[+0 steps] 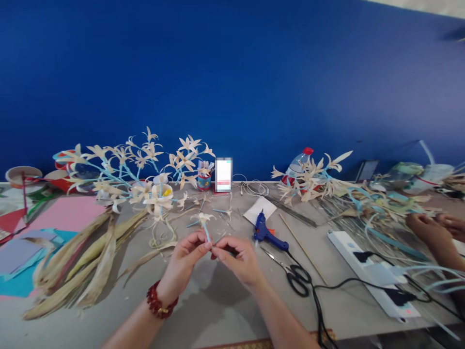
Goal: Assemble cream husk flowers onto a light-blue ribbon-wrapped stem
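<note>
My left hand [194, 249], with a red beaded bracelet [162, 300] at the wrist, pinches the blue stem of a small cream husk flower [203, 219]. The flower points up and away from me. Close beside it, my right hand [234, 254] has thumb and forefinger pressed together at the lower end of that stem. What lies between those right fingertips is too small to make out. Right of my hands rest a blue glue gun [271, 235] on a white sheet [259, 209], and scissors [296, 276] with black handles.
Flower branches [119, 160] stand at the back left, others [314, 172] near a bottle [300, 162]. Dried husks [94, 261] and coloured paper [70, 212] lie left. A wooden stick [301, 247], a power strip [370, 276] with cables, and another person's hands [432, 228] are right.
</note>
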The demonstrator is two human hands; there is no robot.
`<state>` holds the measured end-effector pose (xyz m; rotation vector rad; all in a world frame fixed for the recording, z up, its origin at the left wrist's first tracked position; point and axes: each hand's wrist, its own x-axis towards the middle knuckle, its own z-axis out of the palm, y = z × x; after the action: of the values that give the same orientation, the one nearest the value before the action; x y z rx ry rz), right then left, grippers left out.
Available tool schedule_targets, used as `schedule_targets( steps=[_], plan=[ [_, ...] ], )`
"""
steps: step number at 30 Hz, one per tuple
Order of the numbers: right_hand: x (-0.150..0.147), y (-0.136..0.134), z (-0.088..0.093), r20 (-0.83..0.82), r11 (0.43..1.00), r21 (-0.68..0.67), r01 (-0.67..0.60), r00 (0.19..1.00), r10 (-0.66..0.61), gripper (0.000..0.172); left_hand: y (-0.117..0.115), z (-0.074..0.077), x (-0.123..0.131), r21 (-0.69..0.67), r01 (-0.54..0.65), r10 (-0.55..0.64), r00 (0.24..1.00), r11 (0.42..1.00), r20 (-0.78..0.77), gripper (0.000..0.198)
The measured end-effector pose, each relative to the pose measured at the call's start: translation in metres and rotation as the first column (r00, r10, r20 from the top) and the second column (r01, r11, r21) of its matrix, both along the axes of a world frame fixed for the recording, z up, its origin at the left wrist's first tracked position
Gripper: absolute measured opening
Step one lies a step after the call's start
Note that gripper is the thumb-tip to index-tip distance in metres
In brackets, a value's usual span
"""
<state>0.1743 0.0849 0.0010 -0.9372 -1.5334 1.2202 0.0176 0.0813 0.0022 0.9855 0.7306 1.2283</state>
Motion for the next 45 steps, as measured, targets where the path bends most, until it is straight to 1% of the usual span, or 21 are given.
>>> schedule_targets(
  steps=[3, 6, 10, 12, 15, 17, 19, 21, 23, 26, 28, 32, 35, 40, 45],
  plan=[
    [0.001, 0.001, 0.001, -0.03, 0.994, -0.104, -0.031, 0.999, 0.028, 0.023, 0.0, 0.0, -0.002, -0.01, 0.014, -0.015, 1.0, 1.0, -0.018, 0.004],
    [0.001, 0.002, -0.003, -0.09, 0.979, -0.195, -0.05, 0.995, 0.033, 0.026, 0.001, 0.0, -0.004, -0.016, 0.033, -0.033, 0.999, 0.999, -0.002, 0.005],
    [0.001, 0.004, -0.009, -0.168, 0.96, -0.249, -0.131, 0.982, 0.091, 0.027, 0.001, 0.0, -0.004, -0.021, 0.09, -0.089, 0.996, 0.996, 0.023, 0.006],
    [-0.001, 0.003, -0.01, -0.193, 0.96, -0.242, -0.139, 0.977, 0.092, 0.026, 0.001, -0.001, -0.004, -0.025, 0.083, -0.082, 0.996, 0.996, 0.021, 0.005],
    [-0.003, 0.0, -0.01, -0.179, 0.983, -0.18, -0.043, 0.984, 0.01, 0.025, 0.0, -0.004, -0.002, -0.024, 0.033, -0.033, 0.999, 0.999, 0.008, 0.002],
    [-0.003, -0.001, -0.01, -0.138, 0.993, -0.116, 0.021, 0.99, -0.037, 0.025, 0.0, -0.006, 0.0, -0.011, 0.018, -0.018, 1.0, 1.0, 0.002, 0.008],
    [-0.003, -0.002, -0.009, -0.099, 0.996, -0.076, 0.04, 0.994, -0.047, 0.025, -0.001, -0.007, 0.001, 0.011, 0.008, -0.009, 1.0, 1.0, 0.004, 0.009],
    [-0.003, -0.002, -0.009, -0.088, 0.997, -0.073, 0.033, 0.995, -0.04, 0.027, 0.0, -0.007, 0.002, 0.022, -0.011, 0.011, 1.0, 1.0, 0.007, 0.007],
    [-0.003, -0.001, -0.01, -0.119, 0.993, -0.115, 0.009, 0.993, -0.023, 0.029, 0.0, -0.007, 0.001, 0.006, -0.008, 0.008, 1.0, 1.0, 0.003, 0.005],
    [-0.004, 0.001, -0.012, -0.199, 0.976, -0.206, -0.063, 0.98, 0.021, 0.03, 0.001, -0.006, -0.001, -0.031, 0.042, -0.042, 0.999, 0.999, 0.013, 0.003],
    [-0.005, 0.001, -0.012, -0.228, 0.968, -0.234, -0.093, 0.973, 0.039, 0.03, 0.001, -0.005, -0.001, -0.034, 0.068, -0.068, 0.997, 0.997, 0.024, 0.003],
    [-0.006, -0.001, -0.011, -0.212, 0.981, -0.191, -0.029, 0.977, -0.012, 0.029, -0.001, -0.002, 0.0, -0.018, 0.038, -0.038, 0.999, 0.999, 0.007, 0.003],
    [-0.008, -0.003, -0.012, -0.193, 0.988, -0.153, 0.005, 0.981, -0.035, 0.03, -0.003, 0.002, 0.001, -0.029, 0.053, -0.053, 0.999, 0.998, 0.012, 0.006],
    [-0.009, -0.004, -0.014, -0.202, 0.984, -0.175, -0.025, 0.979, -0.011, 0.032, -0.004, 0.009, -0.002, -0.081, 0.084, -0.082, 0.996, 0.993, 0.031, 0.008],
    [-0.011, -0.005, -0.014, -0.189, 0.983, -0.167, -0.076, 0.981, 0.044, 0.03, -0.004, 0.014, -0.01, -0.05, 0.09, -0.094, 0.992, 0.995, -0.084, 0.008]
  ],
)
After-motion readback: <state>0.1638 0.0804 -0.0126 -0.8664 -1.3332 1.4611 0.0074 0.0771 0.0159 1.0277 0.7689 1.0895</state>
